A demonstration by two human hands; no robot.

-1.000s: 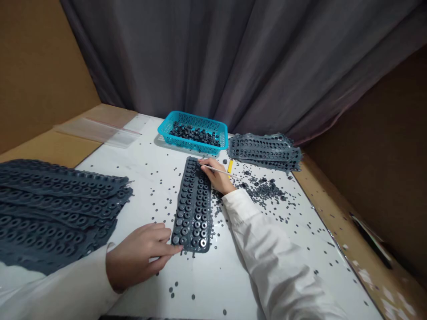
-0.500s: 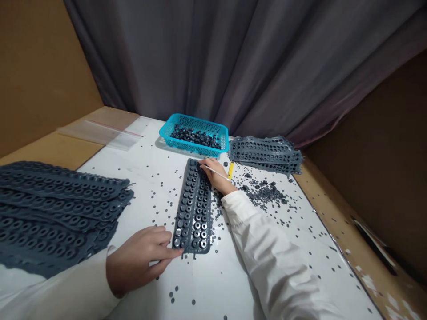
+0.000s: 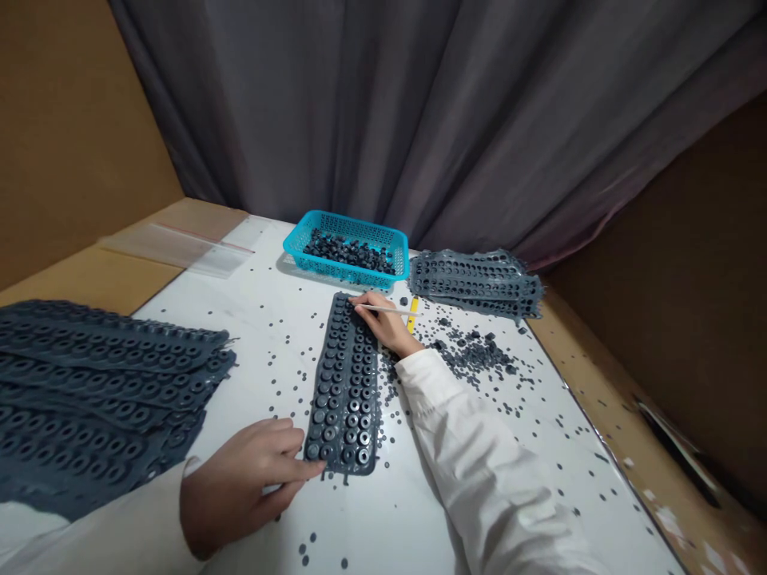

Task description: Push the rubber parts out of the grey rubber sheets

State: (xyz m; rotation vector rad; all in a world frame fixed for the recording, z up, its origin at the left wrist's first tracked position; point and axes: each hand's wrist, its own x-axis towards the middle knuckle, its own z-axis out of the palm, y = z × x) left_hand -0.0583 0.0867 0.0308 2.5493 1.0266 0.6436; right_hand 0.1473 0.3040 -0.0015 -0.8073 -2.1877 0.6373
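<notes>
A dark grey moulded rubber sheet with rows of round ring-shaped parts lies lengthwise before me on the white tabletop. My left hand is at its near left corner, with the stretched index fingertip touching the edge; the thumb is apart and the other fingers are bent. At the sheet's far end, my right hand is closed on a thin white stick. The stick's working tip is hidden by the fingers, over the far rings. Small dark discs are scattered on both sides of the sheet.
Similar sheets are stacked at left. A blue basket of small dark pieces stands behind. Punched-out sheets lie at back right, with a yellow strip and a heap of dark bits nearer. Clear plastic bags lie back left.
The view has shifted slightly, so most things sit a little lower. My right hand has moved slightly left across the sheet's far end, and its stick lies flatter. My left fingertip stays at the corner.
</notes>
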